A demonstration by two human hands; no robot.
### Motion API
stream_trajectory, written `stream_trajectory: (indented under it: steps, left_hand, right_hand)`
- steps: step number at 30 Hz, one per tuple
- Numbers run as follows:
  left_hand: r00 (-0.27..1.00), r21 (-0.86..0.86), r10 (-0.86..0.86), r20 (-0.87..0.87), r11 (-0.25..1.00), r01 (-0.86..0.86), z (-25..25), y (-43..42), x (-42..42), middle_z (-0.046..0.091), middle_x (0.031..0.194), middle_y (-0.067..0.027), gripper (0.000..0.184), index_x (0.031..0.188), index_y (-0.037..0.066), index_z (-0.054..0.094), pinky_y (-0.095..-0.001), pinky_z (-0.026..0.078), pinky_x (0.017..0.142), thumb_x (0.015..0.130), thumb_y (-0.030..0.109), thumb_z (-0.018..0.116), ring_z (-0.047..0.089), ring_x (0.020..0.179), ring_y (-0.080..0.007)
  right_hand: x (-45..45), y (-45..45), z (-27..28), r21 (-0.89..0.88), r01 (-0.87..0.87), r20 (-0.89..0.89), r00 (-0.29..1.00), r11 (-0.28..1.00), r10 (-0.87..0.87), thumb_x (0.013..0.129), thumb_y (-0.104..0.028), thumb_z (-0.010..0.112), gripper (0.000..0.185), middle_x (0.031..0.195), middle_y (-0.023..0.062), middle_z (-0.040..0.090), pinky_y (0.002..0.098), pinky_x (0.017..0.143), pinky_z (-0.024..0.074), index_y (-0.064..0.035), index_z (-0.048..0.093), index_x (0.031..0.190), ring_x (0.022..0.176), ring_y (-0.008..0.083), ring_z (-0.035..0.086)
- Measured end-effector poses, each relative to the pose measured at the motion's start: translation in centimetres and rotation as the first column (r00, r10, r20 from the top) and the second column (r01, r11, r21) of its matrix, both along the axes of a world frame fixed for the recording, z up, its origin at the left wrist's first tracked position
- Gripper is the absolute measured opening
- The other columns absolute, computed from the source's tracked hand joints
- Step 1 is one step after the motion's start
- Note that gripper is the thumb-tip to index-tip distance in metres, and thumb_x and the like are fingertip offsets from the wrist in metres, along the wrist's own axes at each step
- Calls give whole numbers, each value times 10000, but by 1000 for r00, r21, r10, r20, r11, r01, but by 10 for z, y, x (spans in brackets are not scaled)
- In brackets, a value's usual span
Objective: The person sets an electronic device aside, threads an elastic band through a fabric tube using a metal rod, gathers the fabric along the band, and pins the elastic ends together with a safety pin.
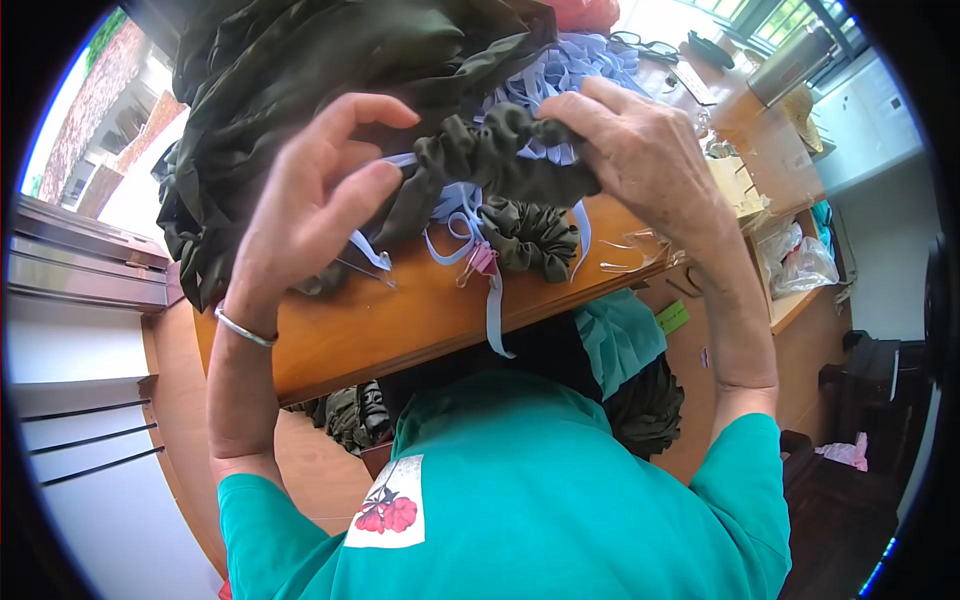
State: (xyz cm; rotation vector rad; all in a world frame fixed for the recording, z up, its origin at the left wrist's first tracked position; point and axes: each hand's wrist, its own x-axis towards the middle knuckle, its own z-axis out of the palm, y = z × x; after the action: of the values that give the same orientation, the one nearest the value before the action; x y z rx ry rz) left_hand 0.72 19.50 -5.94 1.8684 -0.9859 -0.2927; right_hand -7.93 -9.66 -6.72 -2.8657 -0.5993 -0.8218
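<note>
A gathered dark green scrunchie tube [490, 140] is held up over the table, its right end gripped in the fingers of my right hand [640, 150]. From its left end a light blue elastic strip [402, 160] runs to my left hand [320, 190], seemingly pinched between the thumb and a bent finger. The left index finger is raised apart from the thumb. Below the tube, a round dark green scrunchie [530, 238] lies on the table. Beside it, a pink clip or ribbon piece [482, 260] sits near a safety pin. Another blue strip [494, 315] hangs over the table edge.
A large heap of dark green fabric [330, 80] covers the table's left and back. Behind the hands lies a pile of blue elastic strips [580, 70]. The wooden table [340, 335] ends close to my body. An open drawer [790, 290] holding plastic bags is at right.
</note>
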Motion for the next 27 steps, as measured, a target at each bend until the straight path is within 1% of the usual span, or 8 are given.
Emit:
stream_trajectory:
  steps: [2, 5, 6, 10, 15, 18, 21, 27]
  left_hand:
    - [997, -73, 41, 72, 997, -36, -7, -3, 4, 601, 670, 4, 190, 1121, 3, 637, -220, 397, 579, 947, 76, 615, 475, 619, -41]
    - [887, 117, 149, 438, 968, -221, 5, -1, 8, 600, 667, -61, 91, 1017, 26, 681, -247, 449, 585, 946, 61, 635, 527, 608, -62]
    - [790, 31, 196, 581, 965, -262, 7, 1, 13, 584, 676, -102, 68, 979, 47, 695, -270, 458, 563, 949, 89, 652, 534, 574, -82]
    - [662, 0, 269, 700, 926, -376, 14, 17, 32, 578, 675, -95, 74, 995, 55, 670, -273, 447, 566, 976, 121, 643, 513, 572, -89]
    - [638, -121, 468, 612, 852, -509, 20, 59, 54, 609, 797, -30, 110, 1017, 35, 656, -248, 449, 645, 1010, 134, 608, 539, 740, -66]
    - [769, 117, 356, 531, 868, -483, 12, 31, 21, 588, 709, -50, 62, 984, 29, 663, -271, 444, 591, 979, 80, 628, 526, 644, -79]
    - [819, 98, 154, 553, 964, -247, -6, 4, 9, 543, 642, -118, 63, 982, 30, 673, -288, 425, 543, 943, 77, 656, 484, 529, -128]
    - [936, 127, 99, 339, 981, -150, -13, -4, 1, 616, 667, -89, 103, 1014, 4, 664, -279, 463, 580, 923, 52, 670, 538, 559, -148]
  right_hand:
    - [-1, -20, -2, -84, 43, 28, 999, 996, -41, 858, -98, 675, 224, 849, 65, 591, 430, 635, 528, -163, 645, 1070, 750, 311, 652]
    - [-8, -47, -14, -145, 146, -51, 987, 978, -155, 877, -96, 662, 212, 862, 62, 601, 434, 634, 526, -161, 645, 1078, 760, 316, 656]
    - [-11, -59, -20, -164, 170, -32, 984, 972, -177, 886, -101, 657, 202, 864, 77, 599, 443, 642, 527, -142, 645, 1083, 768, 326, 656]
    - [-27, -74, -28, -107, 171, -23, 985, 980, -174, 912, -127, 631, 149, 901, 86, 615, 436, 660, 554, -122, 630, 1060, 809, 330, 676]
    - [-37, -93, -40, -19, 263, -78, 961, 964, -264, 888, -158, 673, 190, 932, 90, 632, 442, 685, 548, -110, 629, 1066, 829, 338, 670]
    - [-37, -76, -41, 36, 219, -88, 973, 975, -215, 864, -176, 703, 195, 910, 90, 625, 449, 736, 532, -91, 628, 1021, 860, 334, 659]
    - [-26, -57, -30, -97, 79, 73, 995, 992, -73, 840, -161, 721, 214, 899, 86, 615, 444, 804, 512, -77, 617, 1007, 885, 325, 645]
    - [-17, -44, -18, 46, 83, -124, 989, 995, -77, 825, -144, 709, 260, 918, 110, 623, 459, 803, 515, -66, 611, 1053, 887, 358, 642]
